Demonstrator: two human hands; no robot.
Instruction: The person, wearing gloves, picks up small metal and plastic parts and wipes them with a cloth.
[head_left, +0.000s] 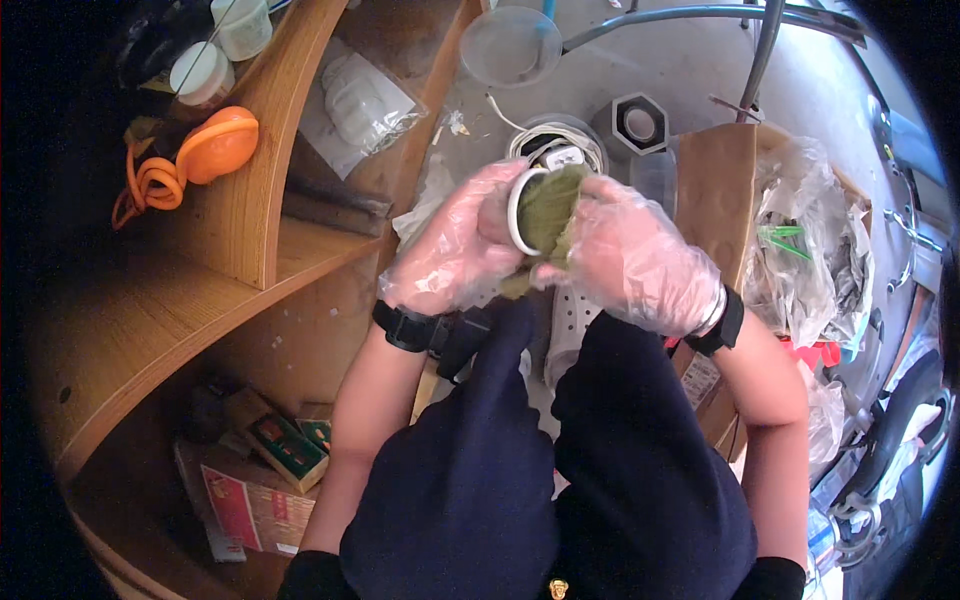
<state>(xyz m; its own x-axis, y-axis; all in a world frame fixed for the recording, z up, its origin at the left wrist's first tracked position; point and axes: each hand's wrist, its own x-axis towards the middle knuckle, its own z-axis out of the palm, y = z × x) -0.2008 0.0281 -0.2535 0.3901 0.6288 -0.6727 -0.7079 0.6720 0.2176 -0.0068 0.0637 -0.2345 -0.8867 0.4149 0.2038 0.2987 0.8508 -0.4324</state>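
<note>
My left hand (450, 244), in a clear plastic glove, grips a small round container with a white rim (514, 214), tilted so that its mouth faces right. A green cloth (551, 206) covers much of that mouth. My right hand (637, 259), gloved the same way, holds the cloth against the rim, its fingers partly hidden behind it. Part of the cloth hangs below the rim and looks blurred. Both hands are above my knees, and each wrist bears a black band. Just beyond them lies a coiled white cable (596, 146) with a plug (564, 157).
Wooden shelving (255, 255) stands left, with an orange rubbery object (217, 146) and a bagged white item (356, 101). A clear round plastic container (511, 46) and hexagonal pot (658, 127) lie ahead. A cardboard box (712, 180) with plastic bags (795, 277) stands right.
</note>
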